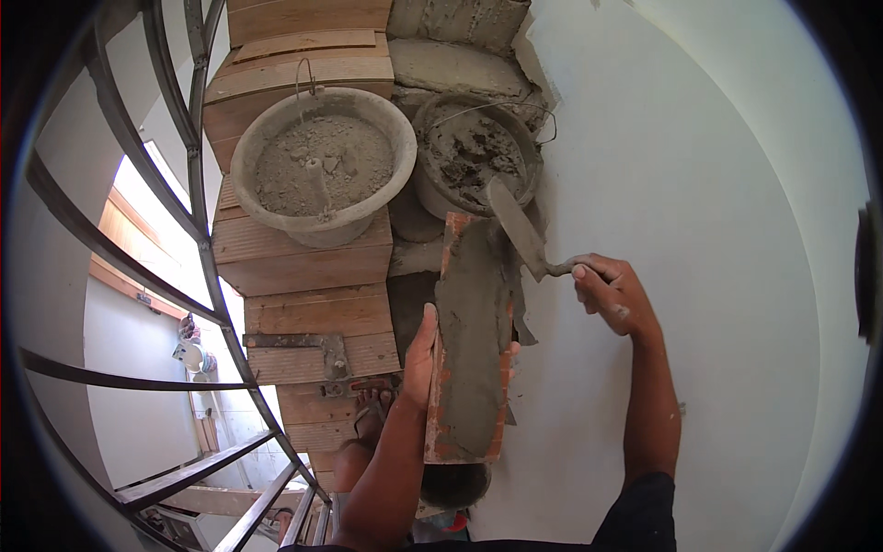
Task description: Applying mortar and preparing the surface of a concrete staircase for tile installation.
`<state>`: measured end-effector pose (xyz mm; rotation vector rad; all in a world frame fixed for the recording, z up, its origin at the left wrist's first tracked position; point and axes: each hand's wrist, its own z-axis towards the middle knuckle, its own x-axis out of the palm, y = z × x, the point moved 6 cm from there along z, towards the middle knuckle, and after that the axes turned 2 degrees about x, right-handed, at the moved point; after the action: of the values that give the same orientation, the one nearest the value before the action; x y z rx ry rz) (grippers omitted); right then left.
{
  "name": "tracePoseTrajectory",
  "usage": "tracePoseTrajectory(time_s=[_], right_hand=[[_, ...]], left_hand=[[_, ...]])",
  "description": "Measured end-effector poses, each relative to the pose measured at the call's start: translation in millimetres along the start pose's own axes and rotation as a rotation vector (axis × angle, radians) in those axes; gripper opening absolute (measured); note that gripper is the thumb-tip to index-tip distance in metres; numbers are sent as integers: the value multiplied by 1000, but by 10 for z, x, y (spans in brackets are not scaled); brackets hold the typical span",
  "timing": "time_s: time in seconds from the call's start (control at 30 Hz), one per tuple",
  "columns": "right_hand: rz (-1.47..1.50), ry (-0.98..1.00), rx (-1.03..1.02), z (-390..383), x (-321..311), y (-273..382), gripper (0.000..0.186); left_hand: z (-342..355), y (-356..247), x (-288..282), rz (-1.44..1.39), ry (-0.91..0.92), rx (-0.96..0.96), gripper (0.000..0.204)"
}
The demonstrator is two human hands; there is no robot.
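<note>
My left hand (pixel 421 354) grips the left edge of a long tile (pixel 444 442), with its reddish-orange back turned up. Grey mortar (pixel 474 340) covers most of that back, and ragged bits hang over the right edge. In my right hand (pixel 614 294) is the handle of a trowel (pixel 517 228), fingers wrapped round it. The mortar-smeared blade hangs over the tile's far end, its tip by the rim of a bucket (pixel 425 189) of wet mortar.
A wide tub (pixel 405 152) of dry, crumbly grey mix stands on the wood-look tiled stairs (pixel 299 262). Nearer lies a metal square (pixel 336 357), close to a sandalled foot (pixel 370 414). Dark metal railing (pixel 196 175) runs along the left. A pale wall (pixel 662 184) rises on the right.
</note>
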<state>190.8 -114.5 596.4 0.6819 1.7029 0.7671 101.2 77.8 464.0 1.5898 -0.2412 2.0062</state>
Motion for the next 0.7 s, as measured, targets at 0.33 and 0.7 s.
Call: tracePoseTrajectory(time_s=[0.33, 0.7], right_hand=[[-386, 161, 54, -83, -84, 453, 41], [-828, -50, -78, 258, -457, 370, 41]], left_hand=[[3, 119, -114, 95, -78, -82, 82], [-11, 297, -95, 137, -116, -46, 82]])
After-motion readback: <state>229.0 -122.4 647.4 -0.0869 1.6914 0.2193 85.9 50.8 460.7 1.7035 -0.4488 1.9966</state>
